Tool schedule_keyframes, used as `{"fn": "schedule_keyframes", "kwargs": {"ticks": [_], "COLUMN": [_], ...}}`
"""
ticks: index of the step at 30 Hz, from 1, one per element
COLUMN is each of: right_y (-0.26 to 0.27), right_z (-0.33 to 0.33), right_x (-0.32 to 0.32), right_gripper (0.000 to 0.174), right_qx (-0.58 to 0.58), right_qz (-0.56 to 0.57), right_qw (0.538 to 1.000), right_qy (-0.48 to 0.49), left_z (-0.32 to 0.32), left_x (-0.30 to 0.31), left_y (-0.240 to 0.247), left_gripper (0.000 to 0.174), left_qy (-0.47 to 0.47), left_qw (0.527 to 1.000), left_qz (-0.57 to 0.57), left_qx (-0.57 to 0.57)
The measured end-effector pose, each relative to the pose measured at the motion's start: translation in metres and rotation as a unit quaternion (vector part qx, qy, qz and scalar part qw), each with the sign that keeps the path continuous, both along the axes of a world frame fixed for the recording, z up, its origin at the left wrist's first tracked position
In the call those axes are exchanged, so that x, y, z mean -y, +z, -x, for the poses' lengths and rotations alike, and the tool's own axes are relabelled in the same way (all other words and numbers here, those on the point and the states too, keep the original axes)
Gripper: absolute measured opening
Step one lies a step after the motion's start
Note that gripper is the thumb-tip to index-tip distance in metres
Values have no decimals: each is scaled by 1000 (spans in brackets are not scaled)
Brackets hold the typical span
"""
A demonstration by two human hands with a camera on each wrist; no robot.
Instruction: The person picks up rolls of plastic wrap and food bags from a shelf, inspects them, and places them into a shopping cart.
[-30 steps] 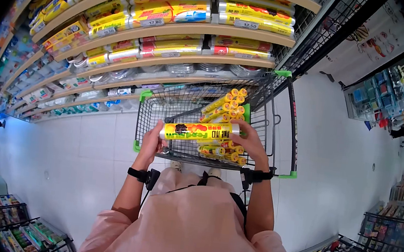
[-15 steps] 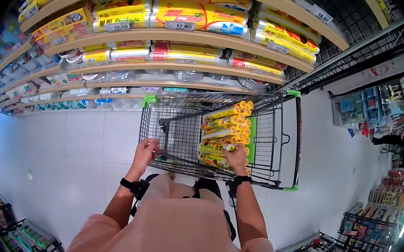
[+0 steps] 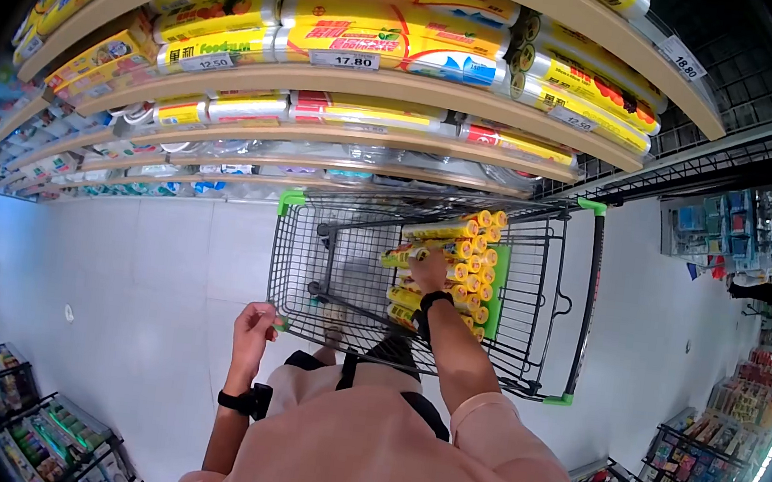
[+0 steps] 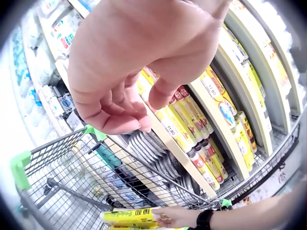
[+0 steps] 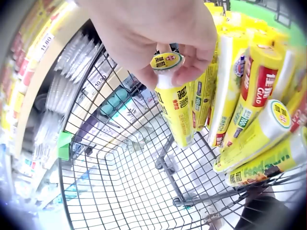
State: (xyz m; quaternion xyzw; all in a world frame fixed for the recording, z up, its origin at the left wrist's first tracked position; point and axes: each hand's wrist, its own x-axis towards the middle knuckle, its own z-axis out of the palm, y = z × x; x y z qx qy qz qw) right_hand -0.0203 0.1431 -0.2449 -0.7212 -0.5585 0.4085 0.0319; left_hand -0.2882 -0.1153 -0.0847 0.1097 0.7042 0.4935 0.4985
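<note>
My right hand (image 3: 428,270) reaches into the shopping cart (image 3: 592,208) and pinches one end of a yellow roll of food bags (image 5: 177,115). In the right wrist view that roll slants downward, its printed end cap showing between thumb and fingers. Right beside it is a stack of similar yellow rolls (image 3: 475,270), lying with their round ends toward the green panel. Close to the cart's near left corner hangs my left hand (image 3: 254,326), holding nothing. Its fingers look loosely curled in the left wrist view.
Beyond the cart stand store shelves (image 3: 375,87) packed with yellow rolls and price tags. Lower shelves hold stacked clear plastic ware (image 4: 148,148). White floor tiles (image 3: 164,263) lie to the left. Display racks (image 3: 693,466) stand at right and behind.
A second ago both hands held a roll above the cart. My left hand then let go and moved down-left. My right hand went to the near rolls, then farther across the stack.
</note>
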Motion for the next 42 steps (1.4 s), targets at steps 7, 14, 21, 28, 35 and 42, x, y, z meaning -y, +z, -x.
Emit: {"fn": "schedule_keyframes", "kwargs": {"ticks": [7,14,21,28,35,42], "right_y": [-49,-85,-23,87,210,414], "right_z": [12,-14,-31,-38,-48,-3], "right_x": [-39,-46,-6,25,-57,-122], "right_gripper": [55,51,38,23,16,22], "right_qx": [52,-5,-14,-321,-345,-218], "right_qz": [-66,-193,-82,75,-222,-532], "right_qw": [996,981,994,944,908,812], "right_qy": [19,16,69,5,85,95], "left_z": [-14,-20,-17,-7,-5,-8], "left_x": [8,3,-20,-41,-56,-60], "left_y": [12,10,4,18,37,57], "left_gripper": [13,14,25,34,23,20], "left_qy": [29,18,19,-16,-28,14], "left_qw": [998,999,996,975,971,954], "left_qz": [54,31,-68,-191,-206,-257], "left_qx": [6,10,51,111,118,154]}}
